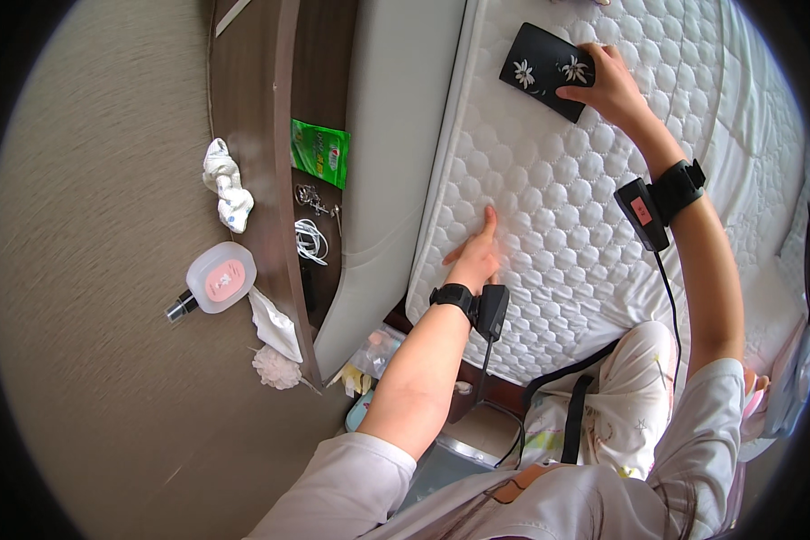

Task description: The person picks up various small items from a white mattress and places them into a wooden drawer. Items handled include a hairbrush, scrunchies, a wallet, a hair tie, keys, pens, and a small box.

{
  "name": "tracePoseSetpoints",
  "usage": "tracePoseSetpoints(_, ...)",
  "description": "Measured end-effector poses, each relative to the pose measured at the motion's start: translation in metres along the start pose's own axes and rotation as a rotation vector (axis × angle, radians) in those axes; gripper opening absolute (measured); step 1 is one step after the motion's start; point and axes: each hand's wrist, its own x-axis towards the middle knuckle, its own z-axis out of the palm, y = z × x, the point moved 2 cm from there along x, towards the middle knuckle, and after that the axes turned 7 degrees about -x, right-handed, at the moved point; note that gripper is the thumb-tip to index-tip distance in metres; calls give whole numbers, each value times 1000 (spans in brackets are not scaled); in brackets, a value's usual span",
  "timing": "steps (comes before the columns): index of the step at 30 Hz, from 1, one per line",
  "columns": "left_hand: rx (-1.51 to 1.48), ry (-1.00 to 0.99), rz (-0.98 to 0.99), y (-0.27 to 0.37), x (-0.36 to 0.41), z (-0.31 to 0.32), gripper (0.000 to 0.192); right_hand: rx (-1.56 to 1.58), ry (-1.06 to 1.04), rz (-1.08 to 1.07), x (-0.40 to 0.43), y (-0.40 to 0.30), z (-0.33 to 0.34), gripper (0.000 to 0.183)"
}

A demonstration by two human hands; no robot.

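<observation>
My right hand (pixel 611 84) grips the near right edge of a black case (pixel 547 71) with white flowers printed on it, perhaps a wallet or a notebook. The thumb lies on its upper face, and the other fingers are partly hidden. The case is over the white quilted mattress cover (pixel 547 202); whether it touches the cover I cannot tell. Lower on the same cover is my left hand (pixel 478 255), holding nothing, its fingers apart. Each wrist wears a black strap with a small cabled device.
Left of the mattress runs a grey padded bed rail (pixel 401 101). Beyond it, a dark wooden ledge (pixel 324 61) bears a green packet (pixel 320 154) and a coiled white cable (pixel 310 241). Farther left are a knotted cloth (pixel 227 185), a spray bottle (pixel 221 278) and a pale pompom (pixel 277 368).
</observation>
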Motion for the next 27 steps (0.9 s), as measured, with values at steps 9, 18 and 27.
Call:
tracePoseSetpoints(9,85,-13,44,3,-6,2,50,576,-112,-42,-10,-6,-10,42)
tracePoseSetpoints(18,165,-28,121,-4,-4,-3,56,1117,-178,-152,-3,-114,-50,25)
tracePoseSetpoints(27,-6,48,-96,-15,42,-10,153,812,-287,-406,23,-206,-33,43)
